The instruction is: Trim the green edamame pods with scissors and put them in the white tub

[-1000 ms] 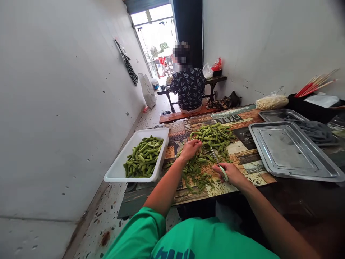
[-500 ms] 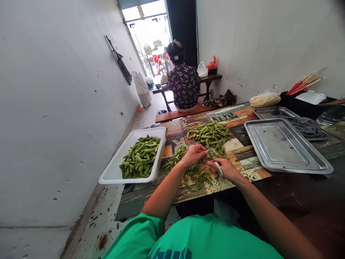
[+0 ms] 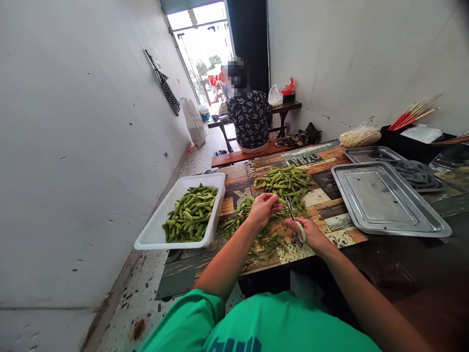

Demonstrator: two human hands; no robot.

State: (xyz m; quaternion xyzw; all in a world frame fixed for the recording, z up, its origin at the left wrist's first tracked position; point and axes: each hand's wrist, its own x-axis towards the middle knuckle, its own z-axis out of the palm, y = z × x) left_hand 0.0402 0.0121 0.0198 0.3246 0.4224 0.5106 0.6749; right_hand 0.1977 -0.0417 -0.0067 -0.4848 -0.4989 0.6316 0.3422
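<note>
1. Landmark: white rectangular plastic tub point(image 3: 157, 227) at the left side of the wood-print patchwork table point(image 3: 183, 269). Inside it, a mound of plump green pods point(image 3: 192, 212).
2. Right of the tub: loose scatter of small green trimmings point(image 3: 271, 244). Also right of the tub, beyond the scatter: heap of slim green pods point(image 3: 284, 180). Farthest right of the tub: shallow silver metal tray point(image 3: 381, 195).
3. Single green pod point(image 3: 280, 200) is right of the tub, raised in front of the heap. Step in hand reads as a snip at its free end.
4. Snipping well, my judgement: let just the tip project, hold the pod steady, bring the blades squarely across it, take only a sliver. Fingertips belong well behind the cutting line; the gap looks small.
5. Left hand point(image 3: 262, 210), right of the tub: thumb and forefinger closed in a pinch on the pod; remaining fingers loosely curled.
6. Right hand point(image 3: 306, 232), farther right of the tub: wrapped around the pale-green handles of metal-bladed scissors point(image 3: 292, 212). Blades point away from the body and appear slightly parted, beside the pod's end. Contact with it: cannot tell.
</note>
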